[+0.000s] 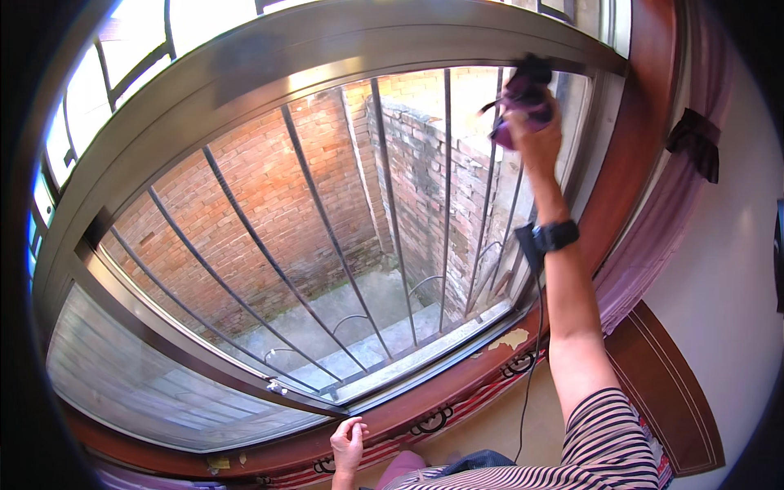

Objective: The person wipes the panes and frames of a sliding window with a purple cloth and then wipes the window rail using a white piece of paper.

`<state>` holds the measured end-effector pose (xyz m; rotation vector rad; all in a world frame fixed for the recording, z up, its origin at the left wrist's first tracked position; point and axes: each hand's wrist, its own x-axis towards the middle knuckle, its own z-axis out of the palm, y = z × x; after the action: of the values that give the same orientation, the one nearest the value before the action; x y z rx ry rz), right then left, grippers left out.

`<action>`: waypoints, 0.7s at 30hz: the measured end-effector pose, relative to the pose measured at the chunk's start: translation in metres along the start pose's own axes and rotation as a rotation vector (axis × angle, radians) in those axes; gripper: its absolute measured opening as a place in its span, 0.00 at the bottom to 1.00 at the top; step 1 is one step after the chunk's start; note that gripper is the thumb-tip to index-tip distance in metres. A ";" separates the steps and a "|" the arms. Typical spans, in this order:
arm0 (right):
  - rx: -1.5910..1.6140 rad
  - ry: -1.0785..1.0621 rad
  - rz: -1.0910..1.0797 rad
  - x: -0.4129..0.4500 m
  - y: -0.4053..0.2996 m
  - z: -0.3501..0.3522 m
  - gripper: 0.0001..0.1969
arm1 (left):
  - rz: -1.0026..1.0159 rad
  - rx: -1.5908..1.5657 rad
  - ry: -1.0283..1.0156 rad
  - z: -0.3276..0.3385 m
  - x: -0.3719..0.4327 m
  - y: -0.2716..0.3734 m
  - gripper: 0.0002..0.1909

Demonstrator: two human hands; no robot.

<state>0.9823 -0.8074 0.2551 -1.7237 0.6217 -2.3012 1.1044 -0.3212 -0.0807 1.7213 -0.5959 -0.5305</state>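
Observation:
My right hand point(536, 131) is raised at the upper right corner of the window opening, gripping a bunched purple and black cloth point(528, 92). Motion blurs the cloth, which lies against or close to the metal window frame point(392, 46); contact cannot be made out. Low in the view, my left hand point(347, 442) hovers by the reddish-brown window sill point(404, 401) with its fingers curled and nothing visible in them. Left of the opening sits a sliding glass pane point(165, 380). A black wrist device point(554, 236) is strapped to my right wrist.
Dark metal bars point(306, 177) stand outside the opening, before brick walls point(257, 202). A black cable point(527, 404) hangs from my wrist. A tied purple curtain point(655, 245) borders the right side, near a brown wooden panel point(667, 392). Paint peels point(509, 340) from the sill.

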 end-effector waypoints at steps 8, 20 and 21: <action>0.026 -0.275 -0.090 -0.012 -0.027 0.005 0.22 | 0.095 -0.078 -0.112 0.045 0.057 0.037 0.08; 0.104 -0.492 -0.730 -0.050 -0.070 0.027 0.21 | 0.629 0.100 -0.347 0.140 0.113 0.113 0.09; 0.111 -0.431 -0.685 -0.024 -0.052 0.020 0.26 | 0.602 0.113 -0.328 0.136 0.114 0.112 0.09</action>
<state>1.0132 -0.7560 0.2623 -2.5485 -0.2141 -2.1264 1.0935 -0.5168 -0.0052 1.4631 -1.3432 -0.3485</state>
